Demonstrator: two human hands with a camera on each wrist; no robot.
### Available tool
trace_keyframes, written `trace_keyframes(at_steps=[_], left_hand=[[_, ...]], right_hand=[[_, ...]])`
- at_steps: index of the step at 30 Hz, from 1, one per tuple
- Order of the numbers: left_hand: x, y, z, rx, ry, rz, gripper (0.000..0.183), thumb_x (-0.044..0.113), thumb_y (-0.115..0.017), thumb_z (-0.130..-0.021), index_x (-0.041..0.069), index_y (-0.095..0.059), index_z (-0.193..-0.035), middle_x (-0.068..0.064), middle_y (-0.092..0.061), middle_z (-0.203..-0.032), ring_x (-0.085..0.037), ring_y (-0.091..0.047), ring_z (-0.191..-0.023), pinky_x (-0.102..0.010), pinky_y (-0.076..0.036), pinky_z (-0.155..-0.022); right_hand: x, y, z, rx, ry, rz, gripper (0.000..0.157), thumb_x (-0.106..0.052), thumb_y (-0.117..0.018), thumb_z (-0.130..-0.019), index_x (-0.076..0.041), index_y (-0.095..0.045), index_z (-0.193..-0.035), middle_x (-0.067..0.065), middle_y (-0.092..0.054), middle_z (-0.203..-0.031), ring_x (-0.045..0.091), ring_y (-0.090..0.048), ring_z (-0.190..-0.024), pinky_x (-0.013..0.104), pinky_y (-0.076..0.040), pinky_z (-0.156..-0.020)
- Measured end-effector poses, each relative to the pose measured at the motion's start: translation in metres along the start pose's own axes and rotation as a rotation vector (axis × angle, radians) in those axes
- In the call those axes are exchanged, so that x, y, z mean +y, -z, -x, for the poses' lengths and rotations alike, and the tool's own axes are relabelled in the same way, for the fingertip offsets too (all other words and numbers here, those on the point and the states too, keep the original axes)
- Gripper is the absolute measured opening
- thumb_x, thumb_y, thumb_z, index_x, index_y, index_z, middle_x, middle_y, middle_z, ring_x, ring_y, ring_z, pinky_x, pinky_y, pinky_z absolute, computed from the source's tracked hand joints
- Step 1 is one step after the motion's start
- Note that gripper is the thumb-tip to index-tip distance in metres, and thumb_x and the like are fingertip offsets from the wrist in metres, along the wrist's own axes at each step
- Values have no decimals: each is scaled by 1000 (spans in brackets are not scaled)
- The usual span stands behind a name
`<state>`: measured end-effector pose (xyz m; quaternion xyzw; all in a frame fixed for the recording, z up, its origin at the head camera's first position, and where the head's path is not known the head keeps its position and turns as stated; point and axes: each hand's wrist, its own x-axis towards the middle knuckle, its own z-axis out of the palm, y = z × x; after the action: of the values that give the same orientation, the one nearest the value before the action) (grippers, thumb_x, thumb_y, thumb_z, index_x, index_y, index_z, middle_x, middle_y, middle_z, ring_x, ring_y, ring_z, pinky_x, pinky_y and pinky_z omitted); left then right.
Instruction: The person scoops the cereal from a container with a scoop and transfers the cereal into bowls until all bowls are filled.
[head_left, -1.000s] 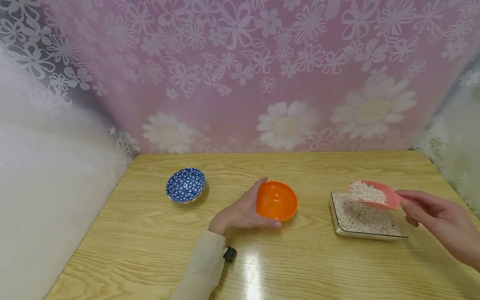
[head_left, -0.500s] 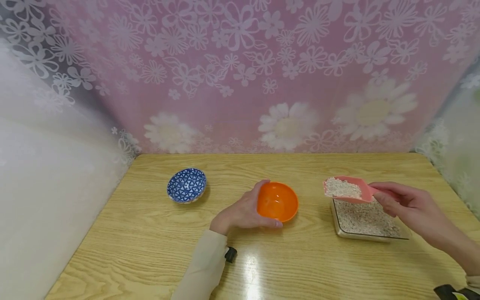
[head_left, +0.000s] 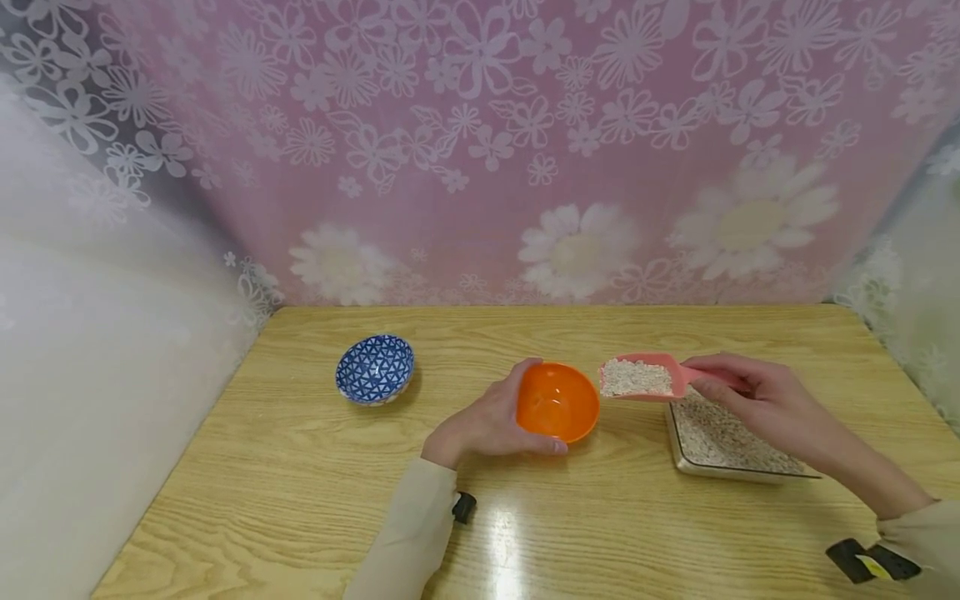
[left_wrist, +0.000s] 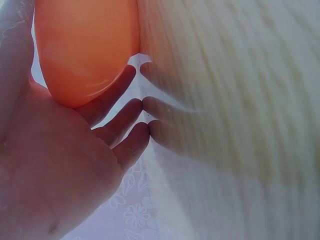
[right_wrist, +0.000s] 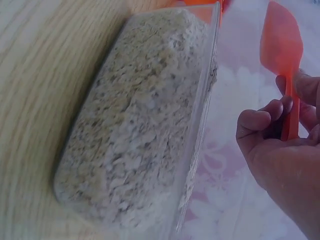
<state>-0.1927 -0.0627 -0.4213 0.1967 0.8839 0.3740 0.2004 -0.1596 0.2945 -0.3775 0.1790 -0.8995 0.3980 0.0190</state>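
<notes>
In the head view my left hand (head_left: 487,422) wraps around the left side of an orange bowl (head_left: 557,408) on the table, thumb on the near side and fingers on the far side. The left wrist view shows the bowl's outside (left_wrist: 85,50) against the palm, fingertips by the tabletop. My right hand (head_left: 761,404) grips the handle of a pink scoop (head_left: 678,379), which carries pale flakes like oats (head_left: 636,378). The scoop's tip hangs level, beside the bowl's right rim. Under the right hand stands a clear rectangular container (head_left: 738,475) filled with the same flakes (right_wrist: 135,120).
A blue-and-white patterned bowl (head_left: 375,369) sits at the back left of the wooden table (head_left: 285,467). A pink floral curtain (head_left: 450,167) hangs behind the table's far edge, and pale sheets hang on both sides.
My right hand has carried the loaded scoop leftward, from above the container to beside the orange bowl. The left hand and both bowls stay where they were.
</notes>
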Motion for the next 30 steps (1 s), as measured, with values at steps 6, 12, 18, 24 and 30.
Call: trace_keyframes(at_steps=[6,12,18,24,30], left_hand=[[1,1,0,-2,2,1,114,59,-82,-75,33,-13,-162,-2,-47,-152,-23,-49,-130,-45,-50,-104],[0,0,-1,-3,1,-4,114,59,-82,-75,33,-13,-162,-1,-49,-148,-22,-49,-127,-43,-50,-102],[1,1,-2,-11,-1,-9,117,60,-83,-75,33,-11,-163,-1,-45,-154,-24,-47,-133,-46,-47,-109],[0,1,-2,-14,-1,-22,118,60,-83,-75,32,-10,-163,-3,-42,-157,-25,-47,-135,-48,-44,-114],[0,2,-2,-15,-6,-31,118,59,-83,-76,30,-10,-164,-3,-41,-158,-25,-45,-137,-48,-42,-116]], right_hand=[[-12,-11,-15,-33,35,25,29,-16,-62,-103,-16,-69,-131,-9,-72,-118,-5,-67,-94,22,-53,-69],[-29,-25,-27,-86,44,84,27,-22,-62,-104,-15,-70,-129,8,-73,-120,2,-64,-88,24,-53,-70],[-44,-34,-37,-120,150,200,23,-18,-67,-100,-13,-74,-121,-6,-65,-90,2,-48,-71,23,-43,-61],[-58,-34,-47,-134,274,348,18,-16,-71,-97,-13,-75,-114,-9,-52,-80,3,-39,-66,21,-36,-59],[-72,-30,-54,-151,337,460,15,-15,-73,-95,-15,-76,-109,-8,-52,-79,5,-38,-65,20,-35,-58]])
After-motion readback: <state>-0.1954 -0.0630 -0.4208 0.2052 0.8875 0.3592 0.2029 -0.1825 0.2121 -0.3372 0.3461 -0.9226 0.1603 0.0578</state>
